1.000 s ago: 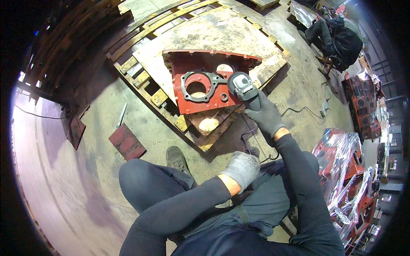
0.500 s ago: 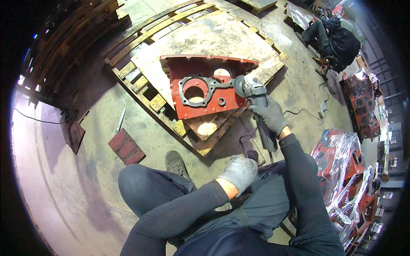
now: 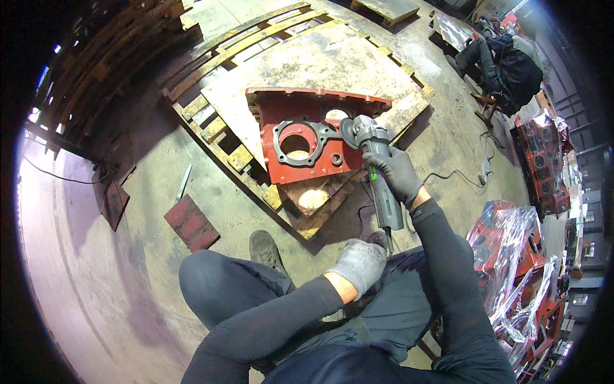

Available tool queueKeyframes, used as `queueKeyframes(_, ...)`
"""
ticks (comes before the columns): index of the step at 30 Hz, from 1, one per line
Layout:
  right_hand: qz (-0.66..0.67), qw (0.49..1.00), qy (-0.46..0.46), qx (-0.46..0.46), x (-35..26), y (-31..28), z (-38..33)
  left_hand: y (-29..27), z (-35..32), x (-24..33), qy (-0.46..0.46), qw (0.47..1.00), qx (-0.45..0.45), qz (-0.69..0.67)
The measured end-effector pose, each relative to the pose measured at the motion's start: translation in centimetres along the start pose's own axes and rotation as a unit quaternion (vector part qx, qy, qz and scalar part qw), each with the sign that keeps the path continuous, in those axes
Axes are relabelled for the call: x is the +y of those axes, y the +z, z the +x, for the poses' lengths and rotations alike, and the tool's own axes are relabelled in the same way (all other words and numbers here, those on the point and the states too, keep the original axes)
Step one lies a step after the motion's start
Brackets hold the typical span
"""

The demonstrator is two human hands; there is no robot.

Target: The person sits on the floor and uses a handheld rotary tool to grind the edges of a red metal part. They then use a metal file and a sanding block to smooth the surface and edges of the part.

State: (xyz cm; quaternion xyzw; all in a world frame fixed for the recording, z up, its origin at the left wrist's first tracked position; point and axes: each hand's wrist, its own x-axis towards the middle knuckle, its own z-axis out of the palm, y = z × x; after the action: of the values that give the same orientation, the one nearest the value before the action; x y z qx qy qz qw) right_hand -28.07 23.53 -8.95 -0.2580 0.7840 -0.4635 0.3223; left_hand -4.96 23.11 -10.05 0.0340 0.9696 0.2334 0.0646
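The right hand is wrapped around the body of an angle grinder, its disc at the right edge of the red cast housing, which lies on a board across a wooden pallet on the floor. The left hand, gloved and loosely curled, holds nothing and rests by the knee. Grinding well here likely calls for a shallow disc angle, light steady pressure, and the cord kept clear behind.

Right hand in a dark glove grips the angle grinder, disc against the red cast housing lying on a wooden pallet. Left hand rests near the knee.
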Motion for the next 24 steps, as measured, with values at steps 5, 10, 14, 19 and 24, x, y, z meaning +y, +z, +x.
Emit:
queueKeyframes(5, 0.122, 0.991, 0.051, 0.026, -0.3, 0.3, 1.1, -0.3, -0.4, -0.1, -0.007, 0.999, 0.036, -0.006)
queueKeyframes(10, 0.080, 0.997, 0.011, 0.007, 0.0, -0.5, 2.6, -2.1, -0.3, -0.3, -0.008, 0.999, -0.024, -0.031)
queueKeyframes(14, -0.021, 0.999, -0.021, 0.029, -2.0, -0.1, 3.0, -2.9, -0.3, -0.2, -0.025, 0.998, -0.036, -0.045)
queueKeyframes(19, -0.025, 1.000, 0.018, -0.002, -2.1, 0.5, 4.3, -2.4, -0.5, -0.4, -0.029, 0.998, -0.011, -0.051)
queueKeyframes(24, -0.005, 1.000, -0.006, 0.014, -1.8, 1.2, 3.8, -2.5, -0.7, -0.4, -0.041, 0.996, -0.004, -0.076)
